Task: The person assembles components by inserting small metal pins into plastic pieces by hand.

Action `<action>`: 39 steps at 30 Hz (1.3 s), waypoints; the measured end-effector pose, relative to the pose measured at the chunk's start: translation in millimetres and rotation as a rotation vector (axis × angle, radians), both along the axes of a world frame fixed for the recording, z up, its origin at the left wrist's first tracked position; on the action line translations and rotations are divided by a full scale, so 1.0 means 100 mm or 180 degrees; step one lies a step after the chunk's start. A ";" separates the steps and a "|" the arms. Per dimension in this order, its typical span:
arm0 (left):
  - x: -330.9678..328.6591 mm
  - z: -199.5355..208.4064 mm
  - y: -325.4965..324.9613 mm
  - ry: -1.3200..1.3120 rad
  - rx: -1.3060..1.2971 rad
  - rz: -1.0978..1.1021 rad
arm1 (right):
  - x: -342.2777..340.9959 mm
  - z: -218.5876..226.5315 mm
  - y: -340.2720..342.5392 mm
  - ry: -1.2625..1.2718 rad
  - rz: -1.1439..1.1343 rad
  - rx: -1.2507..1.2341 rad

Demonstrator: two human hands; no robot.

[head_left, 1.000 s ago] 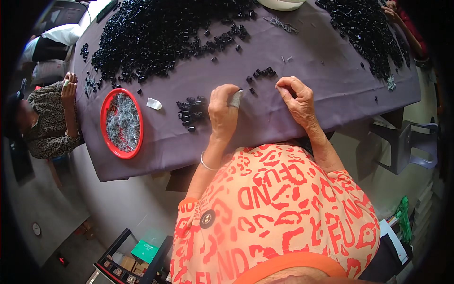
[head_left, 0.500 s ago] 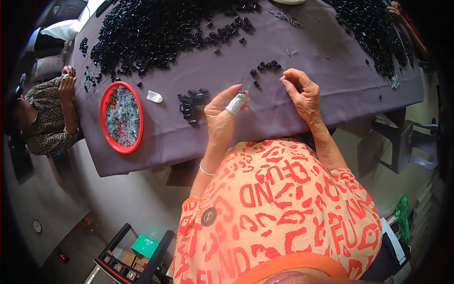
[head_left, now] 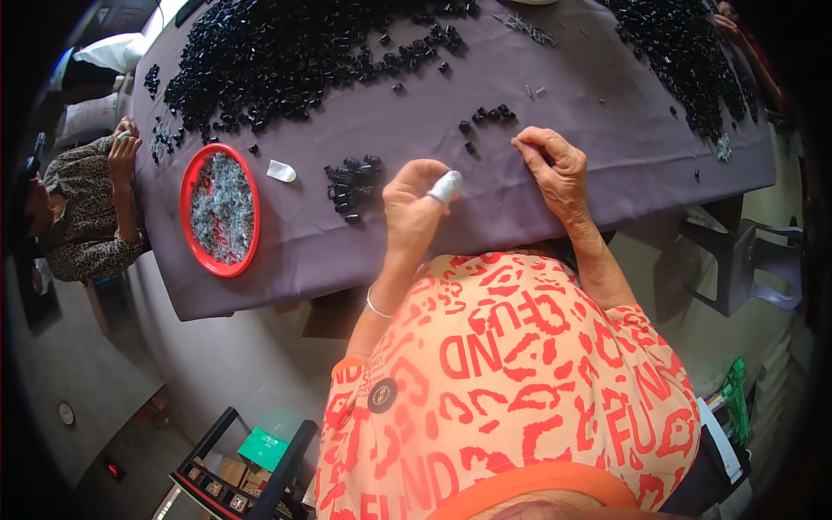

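Note:
My left hand (head_left: 411,206) is raised over the table's near part, its fingers curled in towards a digit in a white wrap (head_left: 447,185). Whatever those fingers hold is hidden. To its right, my right hand (head_left: 557,169) pinches thumb and forefinger together. A tiny pale thing (head_left: 515,141) shows at the fingertips, too small to name. Beyond the hands lies a short row of small black parts (head_left: 494,113). A cluster of similar black pieces (head_left: 351,184) sits just left of my left hand.
A red oval tray (head_left: 188,227) of small clear and grey pieces stands at left, beside a white finger cover (head_left: 282,171). Large heaps of black parts (head_left: 251,65) fill the far side. Thin metal pins (head_left: 530,33) lie farther back. Another person (head_left: 91,208) sits at the left edge.
My left hand has moved slightly right and its fingers have curled in. The black piece seen at its fingertips is no longer visible. My right hand has hardly moved.

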State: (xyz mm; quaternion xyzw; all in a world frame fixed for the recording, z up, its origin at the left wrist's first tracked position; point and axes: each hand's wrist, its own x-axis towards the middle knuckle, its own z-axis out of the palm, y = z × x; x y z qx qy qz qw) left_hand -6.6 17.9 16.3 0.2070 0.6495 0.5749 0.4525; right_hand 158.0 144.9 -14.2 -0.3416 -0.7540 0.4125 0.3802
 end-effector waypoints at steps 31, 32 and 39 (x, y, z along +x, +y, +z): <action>0.14 -0.12 -0.18 -0.0642 0.0673 0.0177 | -0.27 0.33 -0.40 -0.0278 0.0964 -0.0139; 0.13 -0.14 -0.18 -0.0771 0.0719 0.0197 | -0.28 0.34 -0.40 -0.0283 0.0968 -0.0136; 0.11 -0.18 -0.16 -0.1117 0.0844 0.0360 | -0.33 0.37 -0.36 -0.0264 0.0842 -0.0391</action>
